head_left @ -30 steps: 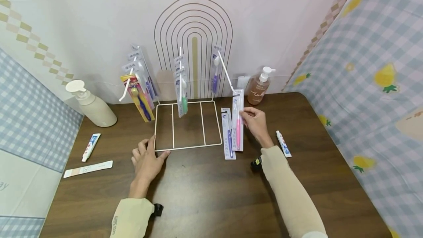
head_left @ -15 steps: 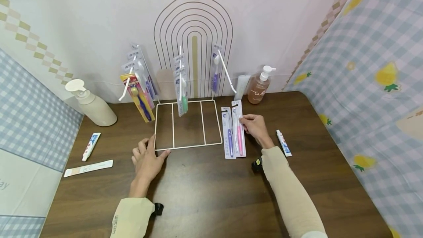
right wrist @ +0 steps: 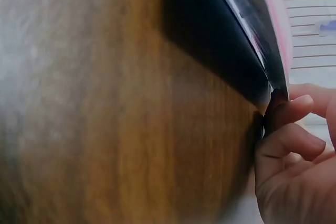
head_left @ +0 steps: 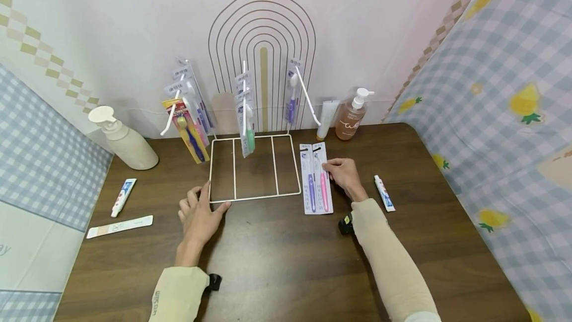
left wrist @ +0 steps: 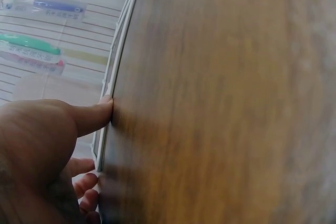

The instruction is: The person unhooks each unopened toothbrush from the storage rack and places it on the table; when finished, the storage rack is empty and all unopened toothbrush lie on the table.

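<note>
My right hand (head_left: pixel 343 175) pinches the right edge of a packaged pink toothbrush (head_left: pixel 323 183). In the right wrist view the pack (right wrist: pixel 278 40) is seen edge-on between thumb and fingers, tilted up from the wood. A packaged purple toothbrush (head_left: pixel 310 185) lies directly left of it. My left hand (head_left: pixel 199 220) rests at the front left corner of a white wire rack (head_left: pixel 254 198), thumb on the front wire, index finger by the side wire. Toothbrush packs hang from its hooks: a yellow-and-red one (head_left: pixel 188 133) on the left, a green one (head_left: pixel 248 128) in the middle, a purple one (head_left: pixel 292 96) on the right.
A cream pump bottle (head_left: pixel 127 143) stands at the left, with a toothpaste tube (head_left: pixel 123 198) and a flat white strip pack (head_left: pixel 119 226) before it. An amber pump bottle (head_left: pixel 350 118) and a white tube (head_left: pixel 327 119) stand behind my right hand. Another toothpaste tube (head_left: pixel 384 194) lies right.
The pink toothbrush pack has come down and towards me from the right hook's tip to beside the purple one, my right hand still holding it. My left hand has stayed put.
</note>
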Demonstrator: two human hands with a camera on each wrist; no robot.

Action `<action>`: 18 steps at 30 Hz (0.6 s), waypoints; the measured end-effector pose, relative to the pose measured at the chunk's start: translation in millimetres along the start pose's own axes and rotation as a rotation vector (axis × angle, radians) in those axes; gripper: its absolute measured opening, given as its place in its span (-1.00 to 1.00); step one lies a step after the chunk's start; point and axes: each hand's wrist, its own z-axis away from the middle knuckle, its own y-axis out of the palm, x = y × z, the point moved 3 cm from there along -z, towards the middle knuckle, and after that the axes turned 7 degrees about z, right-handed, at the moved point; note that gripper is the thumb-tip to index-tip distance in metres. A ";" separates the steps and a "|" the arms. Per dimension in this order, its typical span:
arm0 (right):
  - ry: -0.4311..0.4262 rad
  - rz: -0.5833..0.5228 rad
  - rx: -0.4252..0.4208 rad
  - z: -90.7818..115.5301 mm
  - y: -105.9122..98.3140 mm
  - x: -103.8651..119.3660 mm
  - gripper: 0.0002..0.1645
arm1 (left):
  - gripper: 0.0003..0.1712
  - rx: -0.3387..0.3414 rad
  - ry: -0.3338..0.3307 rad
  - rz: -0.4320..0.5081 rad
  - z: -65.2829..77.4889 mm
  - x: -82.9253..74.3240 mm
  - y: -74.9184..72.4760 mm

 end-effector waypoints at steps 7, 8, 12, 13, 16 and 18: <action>0.007 0.044 -0.040 -13.4 -0.9 -12.7 -0.68 | 0.02 0.010 0.001 0.002 -1.9 -0.6 0.4; 0.020 0.051 -0.048 -19.2 -0.9 -18.1 -0.71 | 0.02 0.013 -0.001 0.005 -1.7 -0.9 0.1; 0.065 0.101 -0.081 -43.7 0.3 -44.1 -0.80 | 0.03 0.021 0.000 0.004 -0.9 -1.6 -0.9; 0.081 0.114 -0.090 -45.1 0.7 -45.9 -0.79 | 0.03 0.021 0.001 0.006 -1.0 -0.9 -0.9; 0.092 0.141 -0.125 -43.8 2.8 -46.6 -0.78 | 0.04 0.016 0.006 0.008 -1.3 1.7 -0.1; 0.105 0.156 -0.155 -35.5 3.8 -38.6 -0.78 | 0.04 0.017 0.008 0.005 -1.4 3.1 0.6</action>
